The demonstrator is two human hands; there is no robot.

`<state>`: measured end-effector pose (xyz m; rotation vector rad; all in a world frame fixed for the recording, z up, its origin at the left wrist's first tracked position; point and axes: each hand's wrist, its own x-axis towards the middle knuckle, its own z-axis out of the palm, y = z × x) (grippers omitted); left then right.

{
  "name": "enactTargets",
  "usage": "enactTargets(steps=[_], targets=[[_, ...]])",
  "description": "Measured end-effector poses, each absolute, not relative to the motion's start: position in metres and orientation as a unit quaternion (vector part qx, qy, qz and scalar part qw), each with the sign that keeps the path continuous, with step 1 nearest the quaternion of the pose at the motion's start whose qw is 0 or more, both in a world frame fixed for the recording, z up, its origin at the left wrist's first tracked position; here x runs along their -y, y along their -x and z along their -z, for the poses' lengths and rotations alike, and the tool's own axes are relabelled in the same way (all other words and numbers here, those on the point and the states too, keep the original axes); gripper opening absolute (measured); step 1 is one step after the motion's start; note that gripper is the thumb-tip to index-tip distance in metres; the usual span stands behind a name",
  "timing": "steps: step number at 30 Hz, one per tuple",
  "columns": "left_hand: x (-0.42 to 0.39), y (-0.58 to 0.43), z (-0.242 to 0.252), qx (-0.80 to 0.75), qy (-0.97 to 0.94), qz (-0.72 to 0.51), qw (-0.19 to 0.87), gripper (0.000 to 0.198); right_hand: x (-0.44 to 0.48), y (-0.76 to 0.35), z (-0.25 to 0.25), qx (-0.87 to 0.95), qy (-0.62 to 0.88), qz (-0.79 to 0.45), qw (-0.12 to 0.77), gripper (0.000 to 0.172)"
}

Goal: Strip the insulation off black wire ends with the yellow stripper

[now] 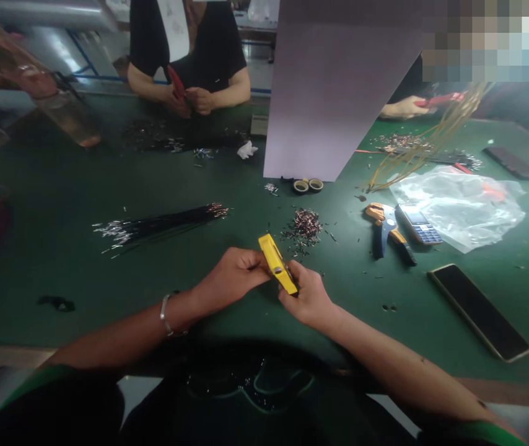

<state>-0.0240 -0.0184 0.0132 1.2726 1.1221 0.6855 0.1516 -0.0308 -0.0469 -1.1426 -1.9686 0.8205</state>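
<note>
In the middle of the head view, my right hand (308, 294) is wrapped round a yellow plier-like hand tool (276, 263), which is tilted over the table. My left hand (241, 272) is closed in a pinch at the tool's left side; what its fingers hold, if anything, is hidden. Beyond the tool lies a small heap of dark and copper-coloured bits (306, 226). A bundle of black wires (166, 223) stretches across the table ahead of my left hand, with silvery ends to the left and copper-coloured ends to the right.
To the right lie an orange-and-blue hand tool (389, 230), a keypad phone (420, 224), a dark smartphone (480, 313) and a clear plastic bag (464, 207). Two tape rolls (308, 185) sit by a tall pale panel (324, 93). Across the table, a co-worker's hands (190, 100) hold a red tool.
</note>
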Motion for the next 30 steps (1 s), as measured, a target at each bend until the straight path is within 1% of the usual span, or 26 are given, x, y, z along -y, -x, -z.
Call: enactTargets(steps=[2,4,8,11,17,25,30], targets=[[0.0171,0.0216,-0.0126,-0.500,-0.534,-0.297,0.614,0.012,0.0302,-0.1511,0.0496,0.738,0.457,-0.366,0.335,0.011],[0.0157,0.0201,-0.0116,-0.511,-0.511,-0.296,0.625,0.012,0.0291,-0.1509,0.0527,0.733,0.464,-0.372,0.330,0.010],[0.0146,0.0213,-0.0084,-0.488,-0.487,-0.321,0.649,0.008,0.0278,-0.1515,0.0560,0.777,0.444,-0.280,0.346,0.014],[0.0154,0.0240,-0.0060,-0.470,-0.494,-0.323,0.657,0.010,0.0282,-0.1526,0.0556,0.810,0.428,-0.215,0.338,0.018],[0.0165,0.0268,-0.0059,-0.452,-0.501,-0.314,0.668,0.012,0.0292,-0.1542,0.0544,0.835,0.392,-0.145,0.358,0.016],[0.0138,0.0289,-0.0066,-0.447,-0.508,-0.306,0.670,0.019,0.0297,-0.1546,0.0537,0.840,0.390,-0.151,0.346,0.017],[0.0122,0.0290,-0.0044,-0.455,-0.504,-0.303,0.669,0.019,0.0310,-0.1537,0.0535,0.835,0.389,-0.160,0.355,0.018]])
